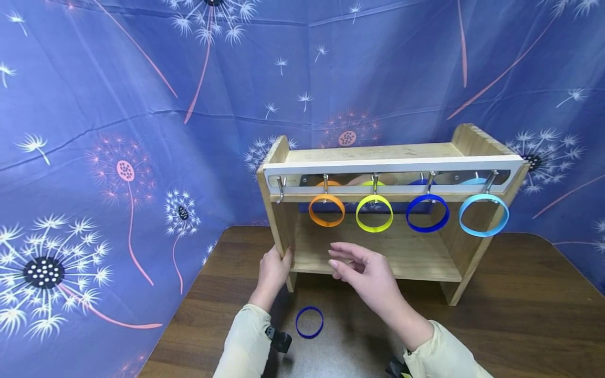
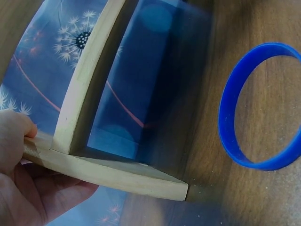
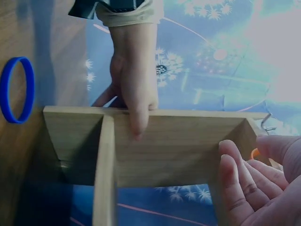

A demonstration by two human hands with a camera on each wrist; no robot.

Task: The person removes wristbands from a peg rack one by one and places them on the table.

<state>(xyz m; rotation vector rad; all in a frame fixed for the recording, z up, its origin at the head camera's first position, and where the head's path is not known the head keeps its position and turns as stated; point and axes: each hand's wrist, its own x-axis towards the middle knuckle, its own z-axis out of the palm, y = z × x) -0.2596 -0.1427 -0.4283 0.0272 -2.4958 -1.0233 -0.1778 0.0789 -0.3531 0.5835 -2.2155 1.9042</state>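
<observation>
At the left of my head feed, the blue patterned cloth (image 1: 264, 68) hangs behind the table (image 1: 203, 310). I have the left hand (image 1: 273, 269) gripping the left side panel of the wooden shelf (image 1: 411, 252), its forearm angled forward; on the left wrist feed, the thumb lies on one side of the panel and the fingers on the other. Above that hand, a metal hook (image 1: 281, 190) sits at the left end of the white rail (image 1: 302, 169). To the right of the left wrist, the loose blue ring (image 1: 309, 336) lies on the table in front of the shelf.

Next along the rail hangs the orange ring (image 1: 326, 224). I have the right hand (image 1: 366, 270) raised in front of the shelf's lower board, below the orange ring and the yellow ring (image 1: 374, 229). Its forearm slants up and leftward; the fingers point left, loosely bent, the thumb apart from them, and the grip is released. Farther right hang the dark blue ring (image 1: 427, 229) and, last, the light blue ring (image 1: 484, 233).
</observation>
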